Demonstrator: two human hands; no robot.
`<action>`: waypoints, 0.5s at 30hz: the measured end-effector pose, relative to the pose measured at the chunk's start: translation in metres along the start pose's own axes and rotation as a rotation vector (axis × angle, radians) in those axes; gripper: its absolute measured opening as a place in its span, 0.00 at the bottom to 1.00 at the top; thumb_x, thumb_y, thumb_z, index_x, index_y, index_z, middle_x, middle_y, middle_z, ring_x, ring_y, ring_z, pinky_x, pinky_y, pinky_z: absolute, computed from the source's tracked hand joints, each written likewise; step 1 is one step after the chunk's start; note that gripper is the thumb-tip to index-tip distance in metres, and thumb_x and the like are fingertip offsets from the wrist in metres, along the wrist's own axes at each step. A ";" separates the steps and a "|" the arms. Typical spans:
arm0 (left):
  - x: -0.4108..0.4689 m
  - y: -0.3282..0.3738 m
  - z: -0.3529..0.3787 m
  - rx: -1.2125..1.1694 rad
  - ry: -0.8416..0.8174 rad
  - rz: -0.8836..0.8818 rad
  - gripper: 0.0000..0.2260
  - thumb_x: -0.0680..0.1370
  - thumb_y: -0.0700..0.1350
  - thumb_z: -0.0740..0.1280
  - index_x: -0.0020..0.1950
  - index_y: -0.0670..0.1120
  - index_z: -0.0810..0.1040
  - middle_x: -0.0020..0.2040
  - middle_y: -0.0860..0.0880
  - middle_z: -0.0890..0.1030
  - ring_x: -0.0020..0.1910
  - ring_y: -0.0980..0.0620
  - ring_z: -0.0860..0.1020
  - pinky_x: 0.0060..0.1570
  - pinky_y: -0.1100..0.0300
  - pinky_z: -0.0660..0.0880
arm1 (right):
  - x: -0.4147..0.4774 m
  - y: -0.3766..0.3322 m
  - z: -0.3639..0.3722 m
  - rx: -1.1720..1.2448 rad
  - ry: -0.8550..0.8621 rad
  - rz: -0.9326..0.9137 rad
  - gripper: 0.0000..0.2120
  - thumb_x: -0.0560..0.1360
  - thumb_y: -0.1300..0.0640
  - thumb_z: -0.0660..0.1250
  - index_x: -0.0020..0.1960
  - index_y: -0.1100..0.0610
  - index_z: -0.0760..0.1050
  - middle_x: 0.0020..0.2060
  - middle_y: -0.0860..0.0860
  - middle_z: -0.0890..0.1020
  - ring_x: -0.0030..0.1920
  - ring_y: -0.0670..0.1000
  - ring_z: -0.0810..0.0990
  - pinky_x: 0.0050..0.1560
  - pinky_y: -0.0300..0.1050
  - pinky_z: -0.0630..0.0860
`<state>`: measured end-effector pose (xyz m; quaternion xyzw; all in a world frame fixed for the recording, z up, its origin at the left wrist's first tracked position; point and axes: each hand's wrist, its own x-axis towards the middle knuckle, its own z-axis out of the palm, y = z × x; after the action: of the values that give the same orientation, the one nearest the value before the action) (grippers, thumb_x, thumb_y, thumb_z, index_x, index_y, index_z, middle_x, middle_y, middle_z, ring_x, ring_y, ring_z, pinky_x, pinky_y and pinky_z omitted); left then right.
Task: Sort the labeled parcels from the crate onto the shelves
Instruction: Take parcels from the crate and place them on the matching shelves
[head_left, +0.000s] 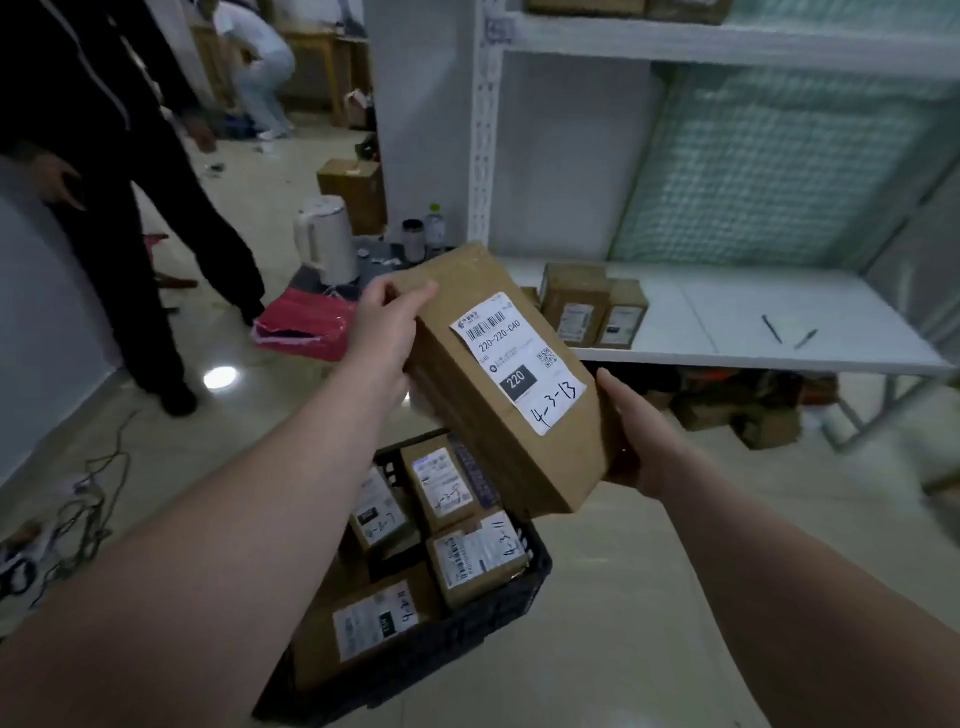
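You hold the parcel (457, 400) in both hands, tilted, its white label (519, 364) facing up with 4-3-13 handwritten on it. Your left hand (387, 332) grips the far left edge, thumb on the top face. Your right hand (639, 436) grips the near right corner, its fingers hidden beneath. Straight below the grip sits the black crate (524, 592) with more labelled parcels (441, 488) in it. Beyond the grip to the right, the white shelf (727, 312) carries two small boxes (576, 306) and two pens (772, 328).
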<state>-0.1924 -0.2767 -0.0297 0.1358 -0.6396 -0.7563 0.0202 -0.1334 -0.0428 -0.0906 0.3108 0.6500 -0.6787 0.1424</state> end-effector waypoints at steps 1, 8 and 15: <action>-0.002 0.004 0.017 -0.007 -0.035 0.002 0.07 0.75 0.48 0.69 0.52 0.55 0.75 0.51 0.47 0.81 0.48 0.46 0.81 0.44 0.51 0.79 | -0.003 -0.003 -0.016 0.014 0.001 -0.011 0.27 0.71 0.32 0.66 0.58 0.52 0.78 0.54 0.55 0.83 0.54 0.56 0.82 0.53 0.53 0.81; -0.026 0.023 0.134 -0.085 -0.255 0.087 0.30 0.73 0.52 0.71 0.73 0.53 0.64 0.62 0.49 0.78 0.53 0.51 0.79 0.41 0.58 0.78 | -0.035 -0.027 -0.122 0.111 -0.042 -0.120 0.35 0.58 0.29 0.74 0.58 0.49 0.81 0.53 0.50 0.84 0.49 0.50 0.81 0.49 0.47 0.81; -0.086 0.027 0.243 0.039 -0.489 -0.042 0.32 0.75 0.52 0.70 0.74 0.51 0.59 0.54 0.51 0.79 0.47 0.54 0.76 0.42 0.56 0.74 | -0.055 -0.056 -0.209 0.197 -0.085 -0.215 0.17 0.71 0.36 0.69 0.47 0.48 0.79 0.31 0.47 0.77 0.27 0.46 0.73 0.37 0.43 0.74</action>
<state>-0.1695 -0.0300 0.0473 -0.0377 -0.6370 -0.7544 -0.1539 -0.0751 0.1551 -0.0053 0.2228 0.6029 -0.7633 0.0652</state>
